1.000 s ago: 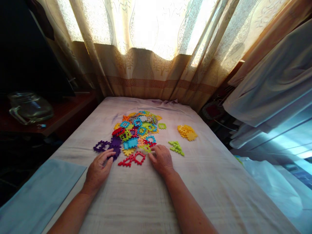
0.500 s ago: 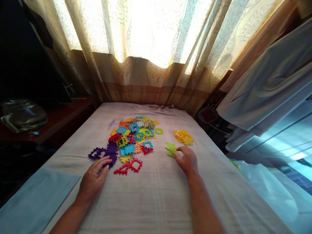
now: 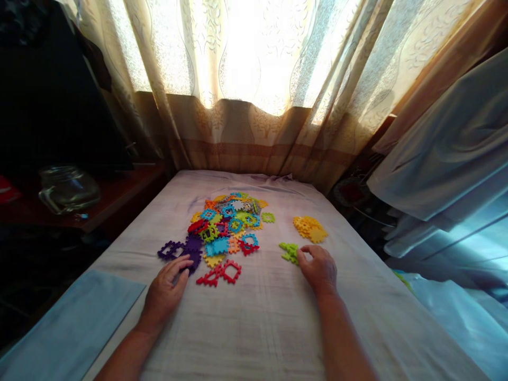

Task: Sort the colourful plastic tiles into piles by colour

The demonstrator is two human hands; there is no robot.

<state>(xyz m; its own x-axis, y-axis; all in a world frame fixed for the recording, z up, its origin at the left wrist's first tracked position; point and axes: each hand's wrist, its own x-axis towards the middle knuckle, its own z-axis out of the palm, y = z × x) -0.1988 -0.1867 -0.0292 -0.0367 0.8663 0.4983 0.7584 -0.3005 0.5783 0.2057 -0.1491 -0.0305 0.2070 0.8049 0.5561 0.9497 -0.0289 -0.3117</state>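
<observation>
My left hand [image 3: 166, 288] rests on the sheet with its fingertips at the near edge of the purple pieces [image 3: 193, 246]; its thumb and fingers are apart. On the right, my right hand [image 3: 318, 269] has thumb and fingertips closed at the right edge of the light green pieces [image 3: 290, 252]. Between the hands lie red toothed pieces [image 3: 230, 271]. Behind them is a mixed heap with blue pieces [image 3: 217, 246] at its near side. Yellow pieces [image 3: 310, 228] form a separate pile beyond my right hand.
A pale cloth [image 3: 79, 317] lies at the left edge of the bed-like surface [image 3: 254, 328]. A glass jug [image 3: 70, 189] stands on a dark red side table [image 3: 119, 198]. Curtains [image 3: 246, 127] hang behind, and grey fabric [image 3: 444, 143] hangs at the right.
The camera view has shifted, so the whole scene sits slightly further right. Both hands stay beside the same pieces, with little change in pose.
</observation>
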